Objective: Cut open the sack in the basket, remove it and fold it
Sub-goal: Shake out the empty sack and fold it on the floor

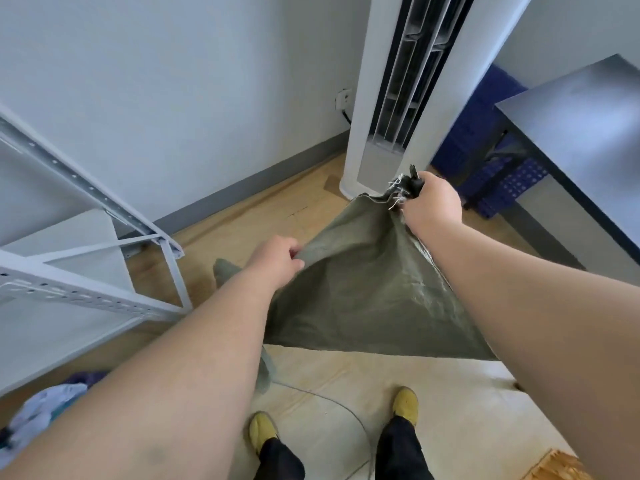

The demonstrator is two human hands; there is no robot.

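View from above of a person standing, both bare arms stretched forward. An olive-green woven sack (360, 292) hangs in the air between the hands, above a pale wooden floor (263, 216). The left hand (277, 259) pinches one upper edge with curled fingers. The right hand (433, 202), held higher, grips the frayed far corner in a closed fist. Behind stand a white tower fan (391, 98), a grey metal rack (104, 244) to the left and a dark worktop (581, 133) to the right.

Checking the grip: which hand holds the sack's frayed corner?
The right hand: it grips the sack's frayed, bunched corner; the left hand pinches a plain edge.
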